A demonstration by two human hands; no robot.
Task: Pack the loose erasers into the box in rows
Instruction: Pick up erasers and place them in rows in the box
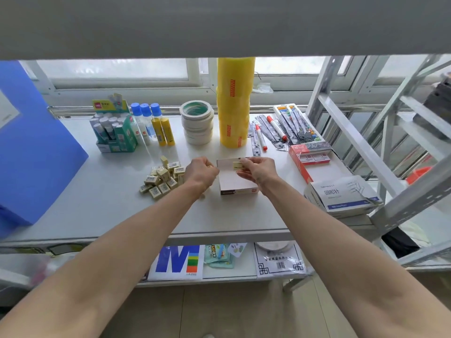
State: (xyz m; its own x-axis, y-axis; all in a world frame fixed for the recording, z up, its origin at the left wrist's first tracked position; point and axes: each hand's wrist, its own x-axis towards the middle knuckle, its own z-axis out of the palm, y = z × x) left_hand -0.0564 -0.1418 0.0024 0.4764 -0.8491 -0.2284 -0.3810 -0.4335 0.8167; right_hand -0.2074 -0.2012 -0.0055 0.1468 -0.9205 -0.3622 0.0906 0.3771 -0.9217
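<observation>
An open white box (231, 182) with a dark front edge lies on the white shelf, its inside bare. My right hand (258, 170) hovers over the box's far end and pinches one pale yellow eraser (238, 165) by thumb and fingertips. My left hand (201, 170) sits just left of the box with its fingers curled; what it holds, if anything, is hidden. A heap of several loose pale yellow erasers (162, 178) with barcode labels lies on the shelf left of that hand.
Behind the box stand a tall yellow tape stack (234, 103), masking tape rolls (197, 123), glue sticks (156, 125) and a green display carton (114, 130). Red markers (275, 128), a red-white box (308, 158) and a paper-clip box (341, 195) lie right. A blue folder (29, 147) leans at left.
</observation>
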